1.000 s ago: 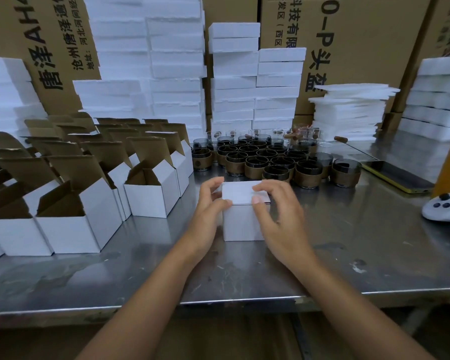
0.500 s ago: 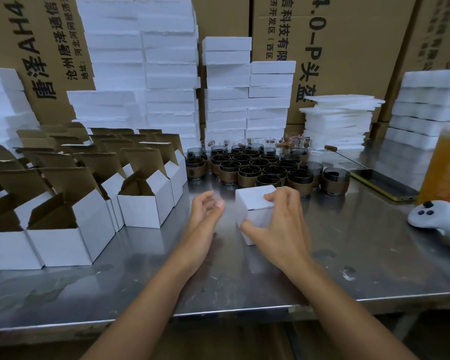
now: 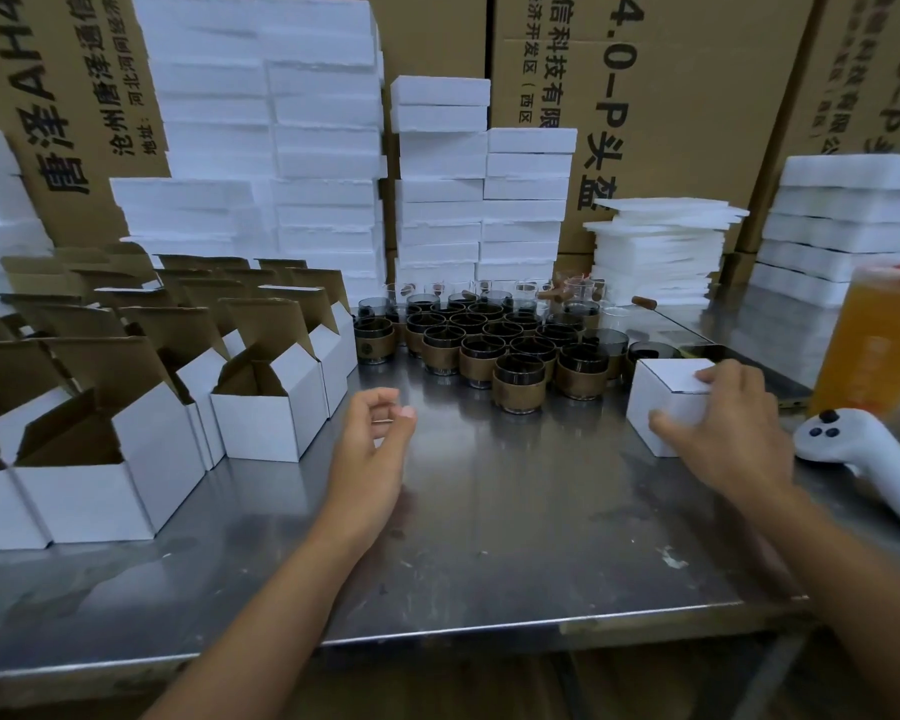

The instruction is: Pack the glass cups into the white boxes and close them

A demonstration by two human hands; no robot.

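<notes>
White closed box (image 3: 666, 402) at right side of worktop (image 3: 489, 537), gripped by right hand (image 3: 723, 433): fingers over top, thumb on near face. Left hand (image 3: 370, 449) loosely curled, empty. Step: setting packed box aside. Next: fetch open box (image 3: 266, 413), insert cup (image 3: 518, 381), fold flaps.

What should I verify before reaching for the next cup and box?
1. Lid of closed box flat: ok.
2. Cup inside it: cannot tell.
3. Free right hand: not ok, it grips the closed box.
4. Empty left hand: ok.
5. Flaps up on nearest open box: ok.
6. Upright glass cups, front one unobstructed: ok.
</notes>
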